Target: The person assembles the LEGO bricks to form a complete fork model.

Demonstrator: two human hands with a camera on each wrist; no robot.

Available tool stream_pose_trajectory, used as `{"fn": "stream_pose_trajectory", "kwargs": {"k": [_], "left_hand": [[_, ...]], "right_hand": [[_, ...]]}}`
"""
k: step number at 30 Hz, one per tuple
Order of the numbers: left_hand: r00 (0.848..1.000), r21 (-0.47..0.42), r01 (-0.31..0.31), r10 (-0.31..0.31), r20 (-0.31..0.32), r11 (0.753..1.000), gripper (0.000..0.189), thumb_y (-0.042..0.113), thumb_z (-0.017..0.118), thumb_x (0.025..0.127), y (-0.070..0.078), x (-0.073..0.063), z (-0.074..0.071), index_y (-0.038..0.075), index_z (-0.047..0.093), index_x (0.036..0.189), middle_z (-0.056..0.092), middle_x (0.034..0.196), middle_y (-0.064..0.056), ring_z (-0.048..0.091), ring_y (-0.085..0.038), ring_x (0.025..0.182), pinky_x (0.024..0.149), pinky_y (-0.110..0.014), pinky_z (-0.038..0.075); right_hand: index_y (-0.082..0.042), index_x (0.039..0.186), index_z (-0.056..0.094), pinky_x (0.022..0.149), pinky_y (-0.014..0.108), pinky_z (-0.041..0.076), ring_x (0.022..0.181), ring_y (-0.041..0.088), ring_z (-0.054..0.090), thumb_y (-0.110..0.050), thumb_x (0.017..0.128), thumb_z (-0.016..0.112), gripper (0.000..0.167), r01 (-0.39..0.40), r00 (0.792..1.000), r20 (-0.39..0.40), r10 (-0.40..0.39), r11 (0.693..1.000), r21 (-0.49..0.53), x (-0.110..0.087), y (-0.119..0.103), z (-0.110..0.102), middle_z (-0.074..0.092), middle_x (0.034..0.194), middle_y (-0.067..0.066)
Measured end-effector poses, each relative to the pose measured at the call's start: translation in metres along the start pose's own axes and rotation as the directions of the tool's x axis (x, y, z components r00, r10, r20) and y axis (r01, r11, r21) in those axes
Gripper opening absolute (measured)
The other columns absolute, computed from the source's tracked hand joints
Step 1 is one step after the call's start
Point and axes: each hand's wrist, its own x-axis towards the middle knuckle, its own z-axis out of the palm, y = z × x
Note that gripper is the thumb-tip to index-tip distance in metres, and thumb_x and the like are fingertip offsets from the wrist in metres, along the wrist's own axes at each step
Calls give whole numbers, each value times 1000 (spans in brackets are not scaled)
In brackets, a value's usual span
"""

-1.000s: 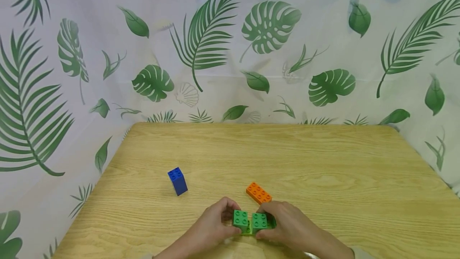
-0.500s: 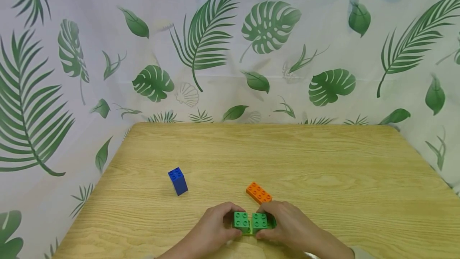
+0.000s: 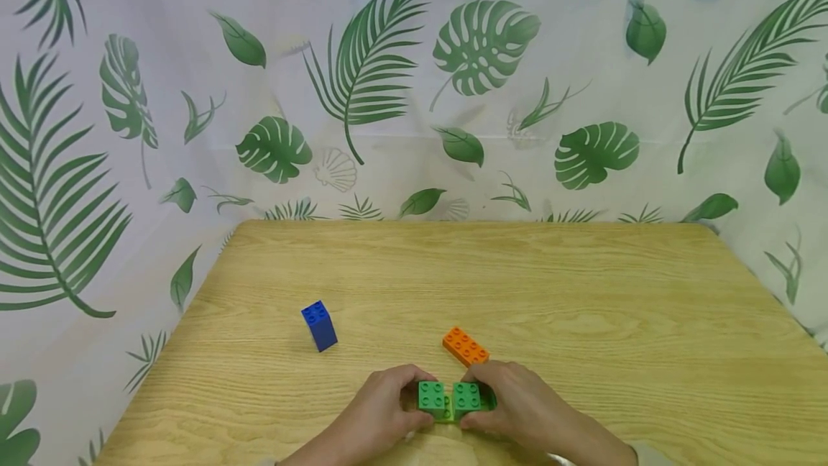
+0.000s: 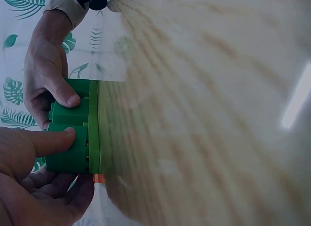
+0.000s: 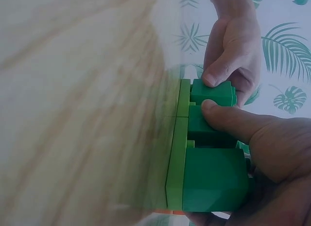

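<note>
Near the table's front edge, my left hand (image 3: 382, 405) pinches a green toy building brick (image 3: 430, 395) between thumb and fingers. My right hand (image 3: 520, 405) grips a second green brick (image 3: 466, 396) beside it, a narrow gap between the two. Light green flat pieces (image 5: 178, 158) lie under the bricks on the tabletop, with a seam across them in the right wrist view. A third green brick (image 5: 214, 180) stands below my right thumb in that view; in the head view my right hand mostly hides it. Whether the left brick is fully pressed down I cannot tell.
An orange brick (image 3: 465, 346) lies just beyond my right fingers. Farther left a tall blue brick (image 3: 320, 326) stands upright on the wooden table (image 3: 582, 286). Behind the table hangs a leaf-patterned curtain (image 3: 388, 185).
My left hand has come down a little toward the table's front edge, and its green brick has shifted slightly left, widening the gap. My right hand has stayed nearly still.
</note>
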Motion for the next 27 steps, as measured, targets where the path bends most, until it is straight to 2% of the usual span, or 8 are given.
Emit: {"fn": "stream_pose_trajectory", "kwargs": {"k": [6,13,21,27], "left_hand": [[1000,89,-10,11,-5,996,34,13,86,86,0,-2,-1,13,73,118,69,109,8,58,-5,98,88,-30,49],[1000,221,-22,25,-10,975,34,20,85,87,1,-3,-1,14,73,119,69,110,8,60,-8,103,92,-35,51],[999,284,-36,38,-2,958,34,20,85,87,3,-4,1,12,73,118,70,110,6,62,-10,105,94,-38,52],[998,328,-56,59,0,943,33,20,85,87,5,-3,1,11,73,117,70,108,7,62,-9,102,91,-36,52]], "right_hand": [[-14,100,71,65,25,48,73,0,51,-36,80,90,36,-7,1000,15,7,1000,7,0,-1,0,61,84,-17],[-14,100,72,66,26,48,73,-1,52,-35,80,90,35,-16,1000,7,16,1000,-8,1,-2,-1,61,84,-17],[-13,100,73,66,26,49,74,-1,53,-37,78,91,38,-18,1000,14,18,999,-28,-1,-2,1,65,86,-16],[-13,98,73,63,25,46,71,-1,50,-36,78,91,36,-3,1000,-11,3,1000,-30,-1,-2,1,62,82,-16]]}}
